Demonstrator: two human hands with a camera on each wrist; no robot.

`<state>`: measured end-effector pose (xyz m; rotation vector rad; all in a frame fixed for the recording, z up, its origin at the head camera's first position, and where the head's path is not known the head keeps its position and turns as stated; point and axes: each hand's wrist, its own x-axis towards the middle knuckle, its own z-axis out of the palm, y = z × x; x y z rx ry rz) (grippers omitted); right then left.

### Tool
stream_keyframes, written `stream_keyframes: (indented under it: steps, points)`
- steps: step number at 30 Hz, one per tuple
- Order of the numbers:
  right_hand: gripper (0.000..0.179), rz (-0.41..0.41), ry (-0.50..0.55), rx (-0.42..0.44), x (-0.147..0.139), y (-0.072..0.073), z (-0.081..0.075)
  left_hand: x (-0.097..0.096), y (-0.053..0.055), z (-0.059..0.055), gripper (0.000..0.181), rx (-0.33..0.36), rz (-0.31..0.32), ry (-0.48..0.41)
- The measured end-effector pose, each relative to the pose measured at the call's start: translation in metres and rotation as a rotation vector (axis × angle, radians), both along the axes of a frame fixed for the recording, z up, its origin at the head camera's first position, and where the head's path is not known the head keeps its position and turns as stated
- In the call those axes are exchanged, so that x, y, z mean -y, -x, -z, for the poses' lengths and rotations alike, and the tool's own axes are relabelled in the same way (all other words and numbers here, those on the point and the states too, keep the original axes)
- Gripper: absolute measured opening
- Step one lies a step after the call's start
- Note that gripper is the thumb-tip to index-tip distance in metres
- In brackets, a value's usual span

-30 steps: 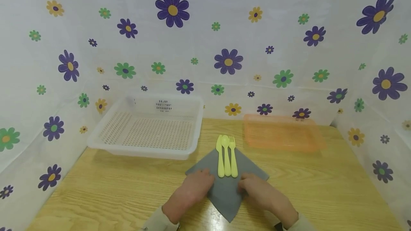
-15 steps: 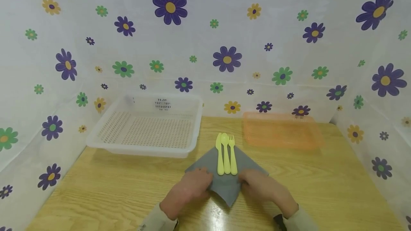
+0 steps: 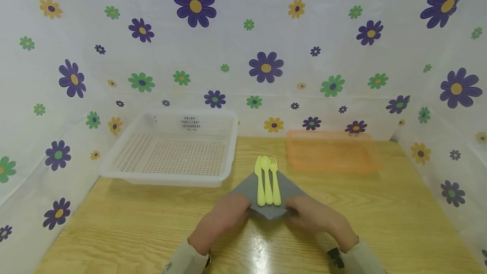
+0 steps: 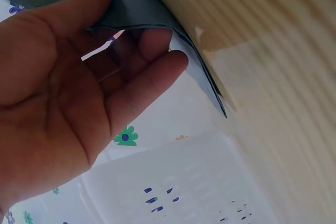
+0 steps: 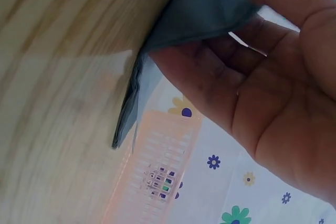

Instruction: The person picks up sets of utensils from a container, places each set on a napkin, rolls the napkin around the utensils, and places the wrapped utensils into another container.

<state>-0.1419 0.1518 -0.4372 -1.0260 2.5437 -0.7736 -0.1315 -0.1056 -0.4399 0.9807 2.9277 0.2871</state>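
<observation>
A grey cloth napkin [image 3: 246, 187] lies on the wooden table with its corners pointing forward and sideways. On it, side by side, rest a yellow-green knife [image 3: 260, 187], spoon [image 3: 268, 189] and fork [image 3: 276, 189], heads away from me. My left hand [image 3: 230, 212] pinches the napkin left of the handles; in the left wrist view the thumb presses the cloth [image 4: 139, 3] against the fingers. On the other side my right hand [image 3: 313, 215] pinches it likewise, the cloth [image 5: 202, 17] between thumb and fingers in the right wrist view. The near part of the napkin is raised between both hands.
Back left on the table [image 3: 125, 223] stands a white perforated basket [image 3: 224, 172]. At the back right is a shallow orange translucent basket [image 3: 331, 166]. A white sheet with flowers [image 3: 228, 41] encloses the table behind and at both sides.
The napkin's near corner has come up off the table and shortened away from me, with both hands holding the cloth. The cutlery keeps its place on the napkin. The view has shifted slightly.
</observation>
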Motion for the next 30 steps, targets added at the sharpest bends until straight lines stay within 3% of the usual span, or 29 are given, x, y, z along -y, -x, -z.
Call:
stream_keyframes:
  steps: [5,15,23,30]
  points:
    - [0.017,0.063,-0.024,-0.064,0.0,-0.002,0.001,0.004,0.002,0.001,0.014,0.098,-0.036,-0.041]
    - [0.026,0.146,-0.074,-0.141,-0.001,0.005,0.002,0.008,0.006,-0.004,0.015,0.131,-0.07,0.013]
    - [0.029,0.095,-0.062,-0.043,-0.006,0.02,0.004,0.011,0.012,-0.001,0.018,0.163,-0.084,0.025]
    - [0.026,0.114,-0.073,0.079,-0.012,0.032,0.011,0.009,0.022,0.002,0.02,0.165,-0.075,0.066]
